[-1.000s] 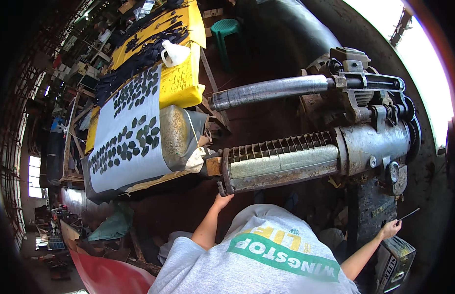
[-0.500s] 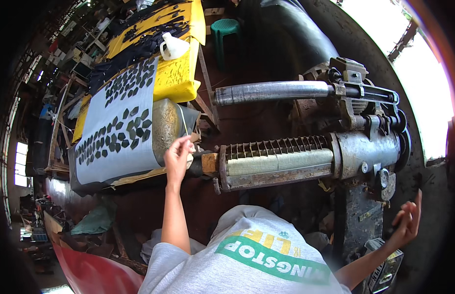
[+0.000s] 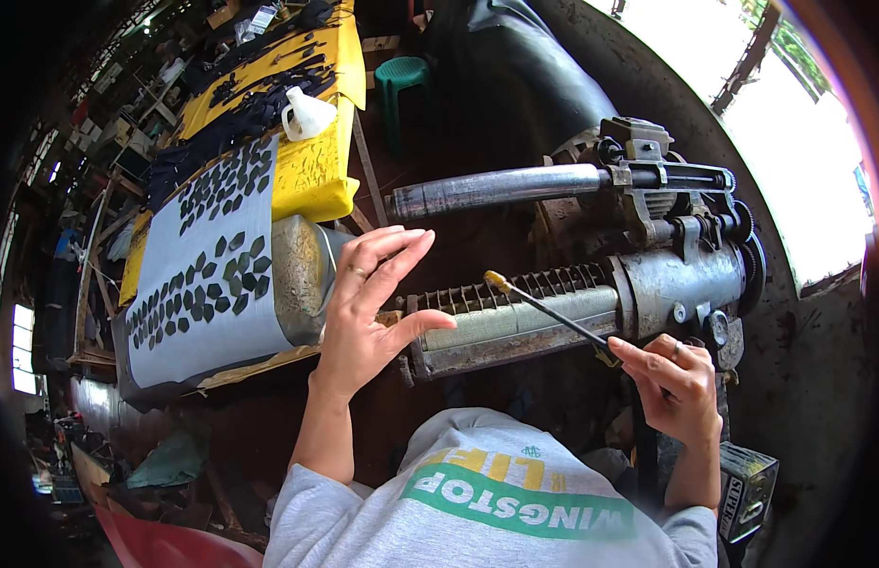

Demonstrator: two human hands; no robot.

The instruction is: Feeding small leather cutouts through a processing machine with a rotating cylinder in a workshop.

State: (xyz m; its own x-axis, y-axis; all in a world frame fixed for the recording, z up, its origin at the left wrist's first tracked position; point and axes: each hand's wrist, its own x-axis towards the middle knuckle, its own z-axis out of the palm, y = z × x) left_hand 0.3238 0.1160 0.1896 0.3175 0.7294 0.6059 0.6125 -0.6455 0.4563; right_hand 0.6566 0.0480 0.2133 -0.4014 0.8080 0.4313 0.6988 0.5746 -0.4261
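Note:
My right hand [image 3: 674,386] pinches the end of a thin dark stick [image 3: 562,312] with a yellow, brush-like tip. It points up and left, its tip over the comb-like metal ribs [image 3: 543,284] of an old machine. Below the ribs lies a pale, ridged strip [image 3: 524,319] along the machine's bed. Near the bed's left end hovers my left hand [image 3: 359,312], fingers extended and thumb apart, nothing visible in it. Behind this hand a rough block [image 3: 297,260] stands at the table's end, partly hidden, with a pale cord beside it.
A steel roller arm [image 3: 506,187] reaches out above the bed. To the left, a table holds a grey sheet [image 3: 174,275] with many dark cut pieces, a yellow cover [image 3: 316,166] and a white jug [image 3: 310,114]. A green stool [image 3: 399,80] stands behind; a boxy can [image 3: 748,483] is lower right.
My left hand has let go of the pale cord, risen and opened. My right hand has come in from the far right and now holds the yellow-tipped stick over the machine. The view has shifted slightly.

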